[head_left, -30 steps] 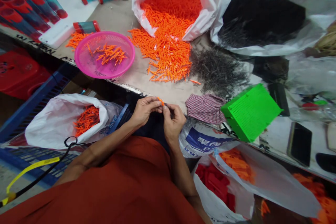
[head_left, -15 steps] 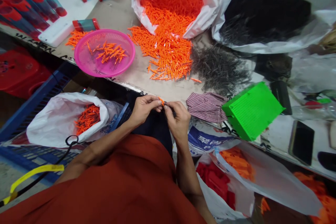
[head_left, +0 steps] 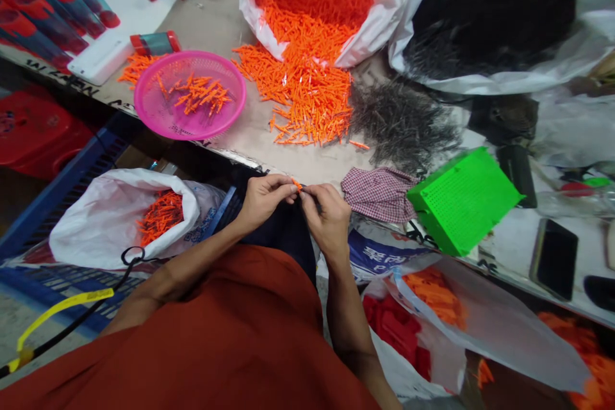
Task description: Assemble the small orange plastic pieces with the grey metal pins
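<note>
My left hand point(head_left: 265, 200) and my right hand point(head_left: 328, 215) meet fingertip to fingertip just below the table's front edge. Between them they pinch a small orange plastic piece point(head_left: 296, 185); the left fingers grip it, and the right fingers press against its other end, perhaps with a thin dark pin I cannot make out. A heap of the same orange pieces point(head_left: 307, 93) spills from a white bag point(head_left: 369, 32) on the table. Beside the heap lies a pile of thin dark metal pins point(head_left: 401, 122).
A pink basket point(head_left: 158, 112) with some orange pieces sits left of the heap. A checked cloth point(head_left: 377, 193) and a green perforated box point(head_left: 464, 198) lie right of my hands. A white bag of orange pieces point(head_left: 96, 218) stands at my left; a phone point(head_left: 555, 259) lies far right.
My hands have stayed together on the orange piece, shifting only slightly; the right hand has turned a little over it. The view has drifted a bit.
</note>
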`<state>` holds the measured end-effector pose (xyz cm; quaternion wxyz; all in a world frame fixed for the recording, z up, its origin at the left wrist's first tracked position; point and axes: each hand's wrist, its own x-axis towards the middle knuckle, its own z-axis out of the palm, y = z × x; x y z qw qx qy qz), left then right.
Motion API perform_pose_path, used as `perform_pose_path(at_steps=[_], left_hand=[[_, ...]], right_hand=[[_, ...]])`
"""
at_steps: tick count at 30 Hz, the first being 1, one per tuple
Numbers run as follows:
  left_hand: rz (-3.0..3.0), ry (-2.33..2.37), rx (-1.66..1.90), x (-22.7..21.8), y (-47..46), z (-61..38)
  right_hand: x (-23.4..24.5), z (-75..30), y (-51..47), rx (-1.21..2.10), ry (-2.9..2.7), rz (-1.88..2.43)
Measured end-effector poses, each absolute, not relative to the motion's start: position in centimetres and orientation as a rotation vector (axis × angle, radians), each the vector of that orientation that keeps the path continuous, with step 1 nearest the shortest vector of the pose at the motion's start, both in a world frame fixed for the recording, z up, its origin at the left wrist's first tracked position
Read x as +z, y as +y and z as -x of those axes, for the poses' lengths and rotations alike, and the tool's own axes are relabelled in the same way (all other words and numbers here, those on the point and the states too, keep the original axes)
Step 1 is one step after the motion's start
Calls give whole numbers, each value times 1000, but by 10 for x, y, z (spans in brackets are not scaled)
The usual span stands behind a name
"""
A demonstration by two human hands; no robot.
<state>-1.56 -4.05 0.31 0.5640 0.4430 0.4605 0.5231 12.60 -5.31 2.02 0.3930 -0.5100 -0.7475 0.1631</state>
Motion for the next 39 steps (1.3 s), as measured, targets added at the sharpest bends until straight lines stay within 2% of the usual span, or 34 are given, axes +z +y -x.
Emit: perform_pose_path(at_steps=[10, 29, 39], left_hand=[[-1306, 1172, 1289, 7, -42, 18], [-944, 1036, 1216, 1, -35, 16], [-837, 1001, 1202, -1, -33, 14]], right_hand=[[22, -125, -54, 319, -1980, 1301], [15, -120, -50, 773, -1577, 1384], [9, -120, -47, 886, -1469, 1372]])
